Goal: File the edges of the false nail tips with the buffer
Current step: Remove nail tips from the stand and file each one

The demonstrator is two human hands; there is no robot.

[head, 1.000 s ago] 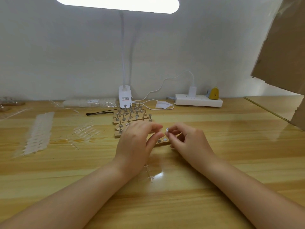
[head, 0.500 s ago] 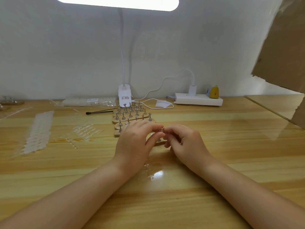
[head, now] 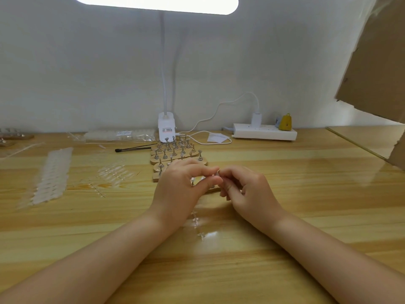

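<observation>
Over the middle of the counter, just in front of the wooden stands with their metal pegs, the two hands now meet fingertip to fingertip. A second ago they are a little apart, with a small pale piece showing between them; now the left hand has closed that gap, its thumb and forefinger curled and pinched against the tips of the right hand, whose fingers are likewise curled in. At the meeting point sits a tiny grey-white thing, most likely a false nail tip or the head of a peg; it is too small to tell which, or which hand actually has it. No buffer can be made out in either hand.

Judging from this, the piece is being passed or seated for holding, so filing proper looks not yet begun. Other clear nail tips lie loose on the counter to the left, near a long strip of tips, and a few more lie between the forearms.
</observation>
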